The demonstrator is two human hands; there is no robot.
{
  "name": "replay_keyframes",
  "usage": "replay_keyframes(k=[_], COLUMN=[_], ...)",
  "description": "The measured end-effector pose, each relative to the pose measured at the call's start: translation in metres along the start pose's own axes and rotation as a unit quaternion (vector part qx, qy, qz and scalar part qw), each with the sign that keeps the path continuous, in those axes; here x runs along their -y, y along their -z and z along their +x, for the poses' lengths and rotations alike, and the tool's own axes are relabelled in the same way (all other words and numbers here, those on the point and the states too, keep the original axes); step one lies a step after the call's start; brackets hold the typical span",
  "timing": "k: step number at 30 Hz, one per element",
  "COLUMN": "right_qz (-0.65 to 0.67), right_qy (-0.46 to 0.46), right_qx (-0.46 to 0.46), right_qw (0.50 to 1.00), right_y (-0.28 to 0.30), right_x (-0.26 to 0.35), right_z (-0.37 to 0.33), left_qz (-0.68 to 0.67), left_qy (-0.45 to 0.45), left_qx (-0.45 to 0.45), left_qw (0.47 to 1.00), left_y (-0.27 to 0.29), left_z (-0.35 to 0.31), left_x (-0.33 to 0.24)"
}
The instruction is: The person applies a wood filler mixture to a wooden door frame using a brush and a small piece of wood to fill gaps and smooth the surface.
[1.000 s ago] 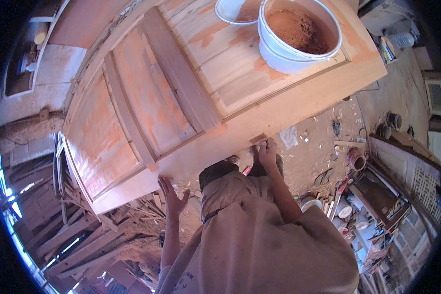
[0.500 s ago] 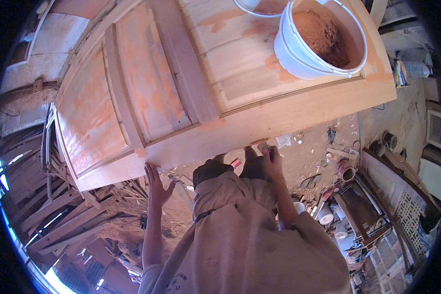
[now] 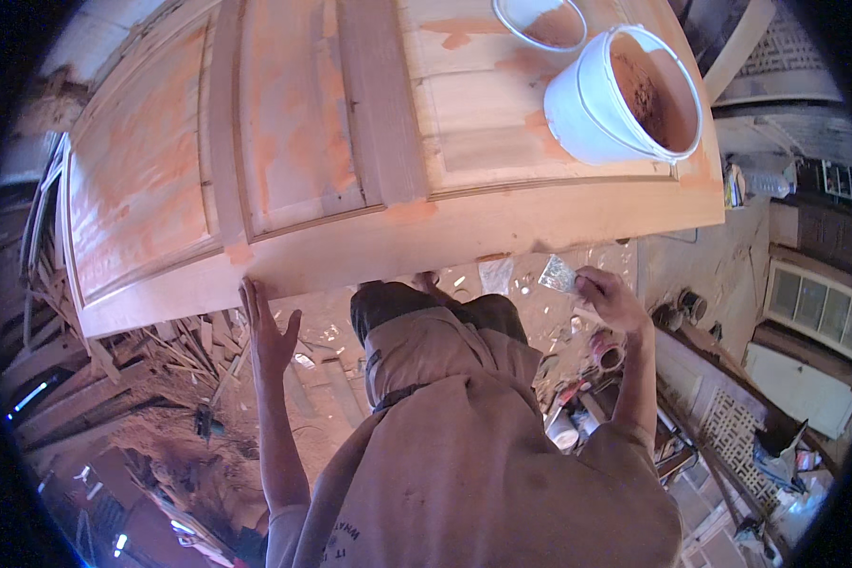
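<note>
The panelled door [image 3: 376,133] is the biggest thing in front of you, lying flat across the upper part of your view with its near edge running toward you from left to right. You can see 3 panels [image 3: 142,180] on it, marked with orange-brown patches [image 3: 411,210], some of them on the frame as well. Below its left end, a heap of timber offcuts [image 3: 114,379] spreads over the ground, and low on your right sits a pale lattice panel [image 3: 734,431]. Your white bucket [image 3: 592,109] rests on the door toward its right end, holding reddish-brown filler [image 3: 637,95]. Just beside the bucket lies a round lid [image 3: 541,21] with more brown material on it; you cannot tell whether the 2 touch. A pinkish can [image 3: 604,350] is on the littered ground, nearer you than the door. Your 2 hands are well apart. The left hand [image 3: 273,341] is spread, thumb away from the fingers, its fingertips at the door's near edge; contact there is hard to judge. The right hand [image 3: 611,298] is closed on a small flat scraper [image 3: 558,275], whose silvery blade points left, just beside that same edge.
</note>
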State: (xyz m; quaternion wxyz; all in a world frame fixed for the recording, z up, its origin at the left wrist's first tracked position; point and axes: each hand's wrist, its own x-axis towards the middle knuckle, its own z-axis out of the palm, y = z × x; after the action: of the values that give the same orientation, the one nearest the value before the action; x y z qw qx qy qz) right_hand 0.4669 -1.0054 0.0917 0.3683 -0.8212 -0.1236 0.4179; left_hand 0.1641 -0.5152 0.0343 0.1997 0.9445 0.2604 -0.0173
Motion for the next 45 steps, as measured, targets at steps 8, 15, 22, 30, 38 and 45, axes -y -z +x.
replay_keyframes(k=[8, 15, 22, 30, 38, 45], right_qz=[-0.385, -0.368, -0.226, -0.068, -0.326, -0.445], right_qy=[0.106, 0.154, 0.179, 0.168, 0.214, 0.066], right_qx=[-0.056, -0.057, -0.053, -0.237, -0.484, -0.353], right_qw=[0.915, 0.915, 0.956, 0.955, 0.783, 0.82], right_y=[-0.018, -0.065, -0.083, 0.016, 0.147, 0.144], right_x=[0.07, 0.074, 0.081, 0.113, 0.14, 0.156], right_z=[0.054, 0.067, 0.057, 0.004, 0.014, 0.02], left_qz=[-0.03, -0.013, 0.001, 0.005, -0.001, -0.012], left_qy=[0.028, 0.032, 0.026, -0.008, 0.004, -0.005], left_qx=[0.001, 0.009, 0.02, 0.006, 0.0, -0.017], left_qw=[0.999, 0.999, 0.999, 1.0, 1.0, 1.0], left_y=[0.0, 0.001, 0.002, -0.001, -0.003, -0.002], left_z=[-0.005, -0.002, -0.002, -0.003, -0.01, -0.006], left_x=[0.008, -0.001, 0.002, 0.004, 0.01, 0.005])
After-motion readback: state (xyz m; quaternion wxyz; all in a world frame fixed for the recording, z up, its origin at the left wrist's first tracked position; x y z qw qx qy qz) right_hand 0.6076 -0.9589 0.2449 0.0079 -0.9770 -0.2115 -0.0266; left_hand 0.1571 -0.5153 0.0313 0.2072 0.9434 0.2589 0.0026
